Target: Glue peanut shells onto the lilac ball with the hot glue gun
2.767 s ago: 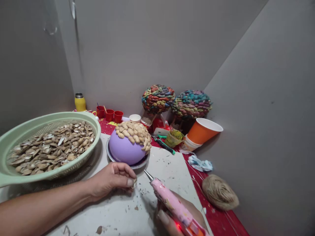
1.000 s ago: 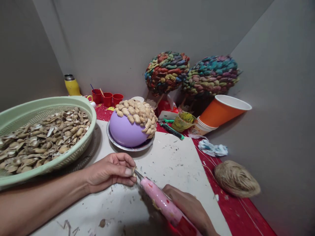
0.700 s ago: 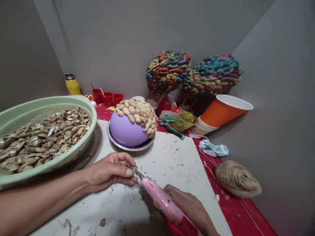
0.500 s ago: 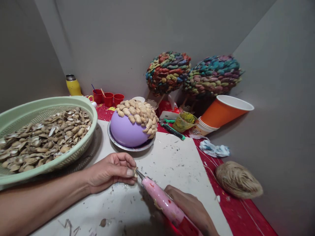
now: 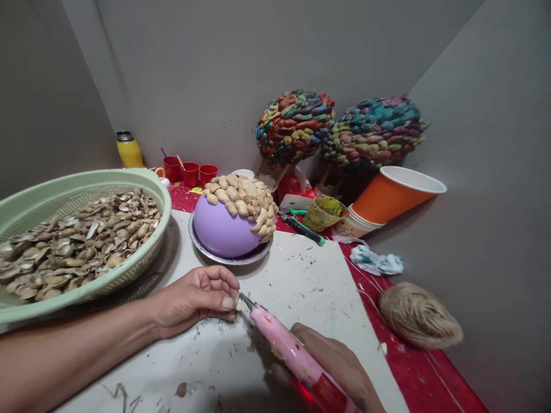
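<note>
Between its thumb and fingers, my left hand pinches a small peanut shell. My right hand is wrapped round a pink glue gun, its fingers partly hidden behind it. The gun's metal tip points at the shell, very close to it. Beyond my hands, a purple balloon rests in a metal dish, with peanut shells covering its top and right side.
A green basket of shells stands left. Behind are red cups, a yellow bottle and two colourful shell-covered balls. Right are green-handled pliers, an orange cup, a cloth and twine.
The glue gun and my right hand have shifted very slightly to the right. My left hand keeps its pinch on the shell, almost unmoved.
</note>
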`<action>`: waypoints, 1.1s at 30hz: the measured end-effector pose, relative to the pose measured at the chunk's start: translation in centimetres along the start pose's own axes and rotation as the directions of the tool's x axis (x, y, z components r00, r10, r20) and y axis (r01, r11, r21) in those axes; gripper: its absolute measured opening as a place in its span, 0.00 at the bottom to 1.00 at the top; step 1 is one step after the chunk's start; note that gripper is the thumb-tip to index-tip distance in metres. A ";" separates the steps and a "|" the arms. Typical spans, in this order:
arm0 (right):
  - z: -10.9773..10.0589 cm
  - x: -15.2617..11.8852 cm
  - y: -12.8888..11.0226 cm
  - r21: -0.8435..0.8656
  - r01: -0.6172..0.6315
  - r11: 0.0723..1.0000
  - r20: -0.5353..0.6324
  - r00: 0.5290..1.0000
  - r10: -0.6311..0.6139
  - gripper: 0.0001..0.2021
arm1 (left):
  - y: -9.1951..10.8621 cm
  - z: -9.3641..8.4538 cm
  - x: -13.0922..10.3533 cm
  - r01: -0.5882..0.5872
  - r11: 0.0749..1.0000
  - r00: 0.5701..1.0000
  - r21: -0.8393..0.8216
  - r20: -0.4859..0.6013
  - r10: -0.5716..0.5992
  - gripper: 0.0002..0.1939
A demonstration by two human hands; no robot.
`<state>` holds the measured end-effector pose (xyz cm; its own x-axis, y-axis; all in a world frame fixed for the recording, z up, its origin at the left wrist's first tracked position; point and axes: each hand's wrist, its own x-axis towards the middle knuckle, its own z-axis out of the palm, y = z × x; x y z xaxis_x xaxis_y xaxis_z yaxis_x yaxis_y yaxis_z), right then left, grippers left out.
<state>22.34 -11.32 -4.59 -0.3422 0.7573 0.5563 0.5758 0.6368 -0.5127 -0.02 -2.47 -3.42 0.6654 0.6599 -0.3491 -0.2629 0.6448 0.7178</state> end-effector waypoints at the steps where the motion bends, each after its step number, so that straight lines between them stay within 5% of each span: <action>1: -0.2 0.1 0.0 -0.006 0.022 1.000 0.011 1.000 -0.022 0.05 | 0.0 0.0 0.0 -0.001 1.000 1.000 -0.005 -0.001 0.001 0.15; 33: -0.3 -0.8 0.8 0.043 -0.024 0.999 0.070 0.997 0.021 0.08 | 0.0 -0.6 0.1 -0.012 1.000 1.000 -0.028 0.017 0.013 0.15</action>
<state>23.34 -11.44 -5.24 -0.3808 0.7790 0.4982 0.5516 0.6238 -0.5537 -0.36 -2.18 -3.86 0.6736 0.6616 -0.3296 -0.2905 0.6470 0.7050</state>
